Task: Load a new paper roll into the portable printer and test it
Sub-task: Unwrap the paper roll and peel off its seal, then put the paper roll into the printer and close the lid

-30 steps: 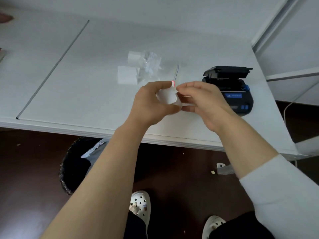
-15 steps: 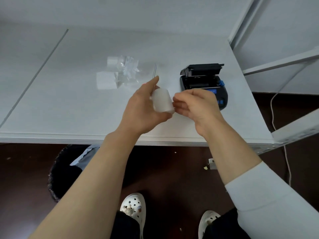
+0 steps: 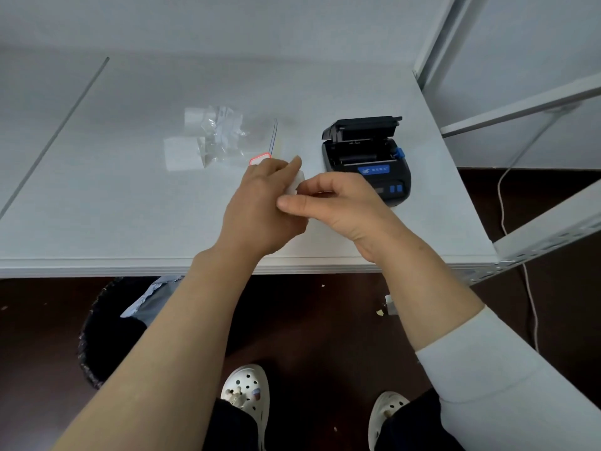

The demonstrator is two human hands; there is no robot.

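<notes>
My left hand (image 3: 260,206) is wrapped around a small white paper roll (image 3: 295,183), of which only a corner shows between my fingers. My right hand (image 3: 338,206) pinches at the roll's near edge, thumb pointing left. Just to the right sits the black portable printer (image 3: 367,157) with its lid (image 3: 364,125) flipped up and its paper bay open. Blue buttons and a blue label mark its front.
Two more white paper rolls (image 3: 180,154) lie in a crumpled clear plastic bag (image 3: 224,138) on the white table (image 3: 130,206). A white shelf frame (image 3: 520,105) stands at the right. Below the table edge are a black waste bin (image 3: 107,333) and a cable (image 3: 507,222).
The camera view has shifted, so the table looks displaced. My hands have closed further over the roll, hiding most of it; my left hand has rolled over the top.
</notes>
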